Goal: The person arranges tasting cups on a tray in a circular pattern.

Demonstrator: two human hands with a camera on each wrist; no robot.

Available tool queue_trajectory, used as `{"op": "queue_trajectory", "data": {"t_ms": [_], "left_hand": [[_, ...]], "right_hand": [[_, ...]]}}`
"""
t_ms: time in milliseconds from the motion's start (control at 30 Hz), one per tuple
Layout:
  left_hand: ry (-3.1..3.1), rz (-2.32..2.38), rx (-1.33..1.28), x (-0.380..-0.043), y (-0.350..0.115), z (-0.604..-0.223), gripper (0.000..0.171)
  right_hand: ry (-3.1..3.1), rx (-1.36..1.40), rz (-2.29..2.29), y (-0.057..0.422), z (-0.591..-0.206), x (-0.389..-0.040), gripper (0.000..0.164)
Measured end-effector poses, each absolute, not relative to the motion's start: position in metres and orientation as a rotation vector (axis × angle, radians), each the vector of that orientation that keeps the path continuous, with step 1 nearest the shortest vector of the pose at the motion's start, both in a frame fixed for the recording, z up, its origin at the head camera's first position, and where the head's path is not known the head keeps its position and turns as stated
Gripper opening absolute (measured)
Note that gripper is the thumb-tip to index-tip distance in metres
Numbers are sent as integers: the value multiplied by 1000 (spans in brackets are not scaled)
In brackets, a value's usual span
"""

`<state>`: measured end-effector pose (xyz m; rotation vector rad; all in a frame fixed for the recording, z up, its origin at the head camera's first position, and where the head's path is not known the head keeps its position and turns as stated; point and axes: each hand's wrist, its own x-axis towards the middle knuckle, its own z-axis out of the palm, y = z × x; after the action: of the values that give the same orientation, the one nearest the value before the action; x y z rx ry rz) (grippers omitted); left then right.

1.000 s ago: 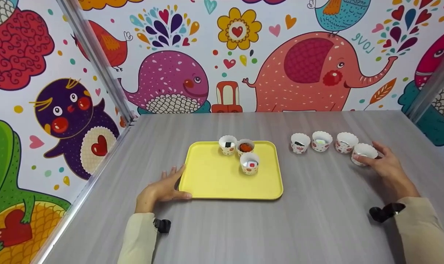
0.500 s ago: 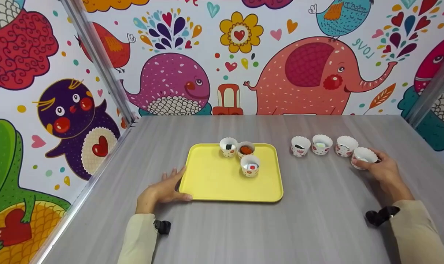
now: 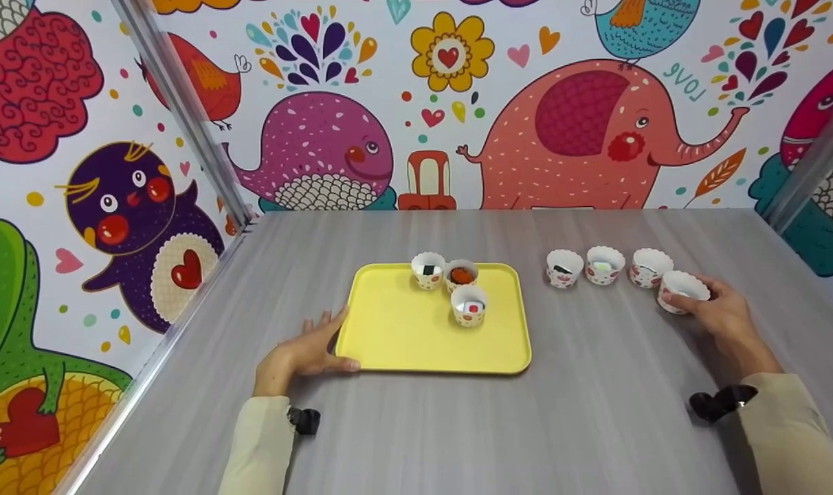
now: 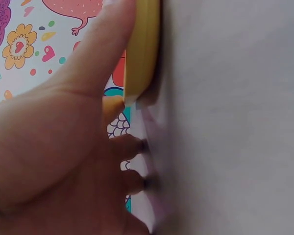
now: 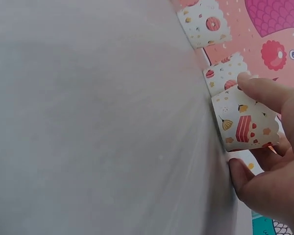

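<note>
In the head view my left hand (image 3: 306, 349) lies at the near left corner of a yellow tray (image 3: 403, 344), fingers spread along its side and thumb at its front edge. The left wrist view has the thumb along the tray's rim (image 4: 143, 54) and the other fingertips down on the table. Three patterned paper cups stand at the tray's back: one with a black and white piece (image 3: 428, 271), one with an orange-red filling (image 3: 461, 276), one with a white and red piece (image 3: 469, 307). My right hand (image 3: 726, 317) holds a paper cup (image 5: 245, 122) between thumb and fingers, low at the table.
Left of the held cup stand three more paper cups in a row, the nearest cup (image 3: 650, 268) close against it, then a middle cup (image 3: 603, 266) and a far-left cup (image 3: 563, 269). Cartoon-printed walls (image 3: 320, 137) border the grey table (image 3: 458, 433) at the back and left.
The head view tips down and back up slightly. My right hand keeps its hold on the cup, almost in the same place. The left hand and the tray stay put.
</note>
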<state>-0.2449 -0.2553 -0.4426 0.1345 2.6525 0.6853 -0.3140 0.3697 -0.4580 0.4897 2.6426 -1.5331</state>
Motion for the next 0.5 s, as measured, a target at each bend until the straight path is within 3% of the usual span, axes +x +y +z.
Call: {"op": "queue_trajectory", "data": {"t_ms": [500], "left_hand": [[2651, 667, 143, -244, -257, -441, 115]], "right_hand": [[2556, 574, -1586, 359, -440, -305, 103]]}}
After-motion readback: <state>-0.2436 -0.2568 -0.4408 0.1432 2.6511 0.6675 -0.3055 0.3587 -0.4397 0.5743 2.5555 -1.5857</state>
